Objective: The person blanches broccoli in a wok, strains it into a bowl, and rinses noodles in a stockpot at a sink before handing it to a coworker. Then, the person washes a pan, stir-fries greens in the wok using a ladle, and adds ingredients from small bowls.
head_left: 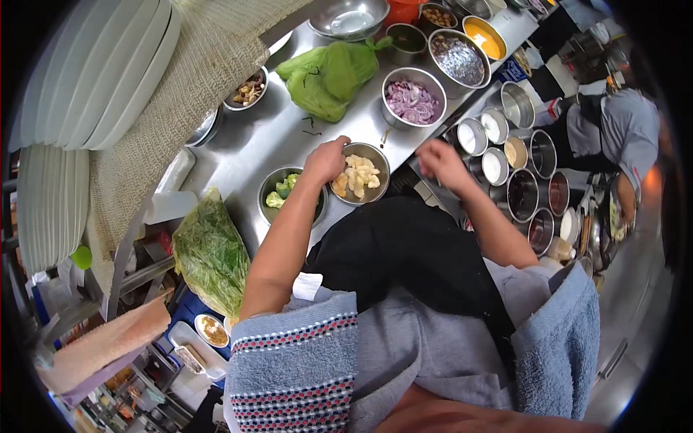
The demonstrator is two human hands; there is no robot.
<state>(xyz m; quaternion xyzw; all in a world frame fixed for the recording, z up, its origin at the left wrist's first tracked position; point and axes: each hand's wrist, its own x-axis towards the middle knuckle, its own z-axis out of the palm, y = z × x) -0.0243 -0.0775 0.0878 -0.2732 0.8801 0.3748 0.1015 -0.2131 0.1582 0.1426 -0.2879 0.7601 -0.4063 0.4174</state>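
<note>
My left hand (327,160) is at the left rim of a steel bowl (383,164), its fingers closed on that rim. Pale yellow chunks (359,175) lie inside the bowl. To the left stands a second bowl with green broccoli (281,193), partly behind my left forearm. My right hand (440,164) hangs to the right of the bowl, its fingers curled; whether they hold anything is too small to tell. Above the bowl is a steel pot (414,76) of sliced purple onion (412,102). A green plastic bag (329,78) lies on the steel counter (238,160).
Stacked white plates (54,209) stand at the left by a woven cloth (195,79). A bag of leafy greens (211,252) lies at the counter's near edge. Several steel containers (522,195) fill the right side, where another person (626,130) stands. A foil-topped pot (458,59) is behind.
</note>
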